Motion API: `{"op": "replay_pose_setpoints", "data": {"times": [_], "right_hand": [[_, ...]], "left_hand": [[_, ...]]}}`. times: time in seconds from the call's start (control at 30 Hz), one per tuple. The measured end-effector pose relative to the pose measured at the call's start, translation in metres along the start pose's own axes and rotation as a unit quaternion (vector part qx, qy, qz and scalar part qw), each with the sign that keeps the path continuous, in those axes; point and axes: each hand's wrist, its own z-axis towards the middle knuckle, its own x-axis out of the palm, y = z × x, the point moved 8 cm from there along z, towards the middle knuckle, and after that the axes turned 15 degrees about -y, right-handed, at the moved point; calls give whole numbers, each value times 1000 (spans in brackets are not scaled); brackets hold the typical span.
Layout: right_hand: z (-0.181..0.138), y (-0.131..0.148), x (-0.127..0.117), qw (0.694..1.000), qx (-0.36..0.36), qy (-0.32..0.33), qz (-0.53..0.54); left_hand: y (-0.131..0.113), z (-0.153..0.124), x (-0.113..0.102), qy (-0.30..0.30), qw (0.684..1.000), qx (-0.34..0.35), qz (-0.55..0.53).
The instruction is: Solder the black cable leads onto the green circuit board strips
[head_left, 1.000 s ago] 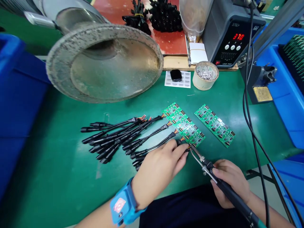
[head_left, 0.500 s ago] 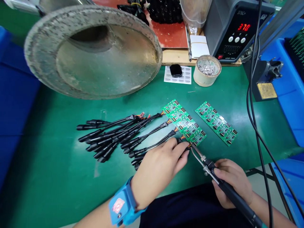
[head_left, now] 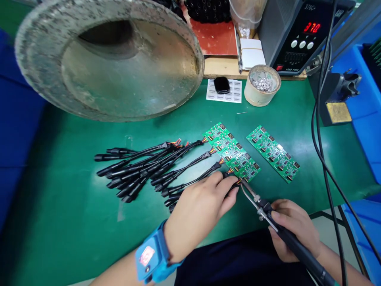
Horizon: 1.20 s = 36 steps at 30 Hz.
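My left hand point(head_left: 205, 198), with a blue band on its wrist, pinches a black cable's wire end at the lower corner of a green circuit board panel point(head_left: 235, 153). My right hand point(head_left: 294, 230) is closed round a soldering iron point(head_left: 285, 234) with a thin metal feed tube along its side. The iron's tip meets the coloured wires at the board's edge. Several black cables point(head_left: 178, 178) fan out to the left, some with their wires at the board. A second green panel point(head_left: 274, 153) lies to the right.
A large metal fume hood point(head_left: 131, 79) overhangs the back left. Behind the boards are a tub of metal shavings point(head_left: 262, 85), a label sheet point(head_left: 232, 95) with a black watch-like piece point(head_left: 222, 84), and a soldering station point(head_left: 306, 43) reading 370. Black cords point(head_left: 320, 131) hang at the right.
The view has shifted slightly. Both hands keep their grips, and the iron's tip stays at the same corner of the board.
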Motion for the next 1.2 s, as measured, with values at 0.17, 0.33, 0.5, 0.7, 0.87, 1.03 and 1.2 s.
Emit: {"op": "replay_pose_setpoints", "data": {"times": [0.17, 0.33, 0.5, 0.7, 0.87, 1.03, 1.2], "right_hand": [[0, -3, -4, 1000, 20, -18, 16], [-10, -11, -11, 995, 50, -29, 78], [-18, -16, -15, 992, 71, -37, 101], [-24, -20, -21, 988, 78, -84, 106], [-16, -17, -15, 990, 68, -61, 104], [-4, -12, -10, 995, 56, -46, 69], [0, -9, -6, 997, 44, -29, 49]], "left_hand": [[1, 0, 0, -4, 1000, -4, 6], [-1, 0, -1, -14, 1000, 5, 12], [1, -1, -2, -33, 999, -3, 5], [7, 0, -5, -56, 998, -15, -8], [8, -1, -5, -77, 996, -34, -22], [5, -2, -5, -86, 996, -30, -9], [4, -3, -3, -94, 995, -22, 18]]}}
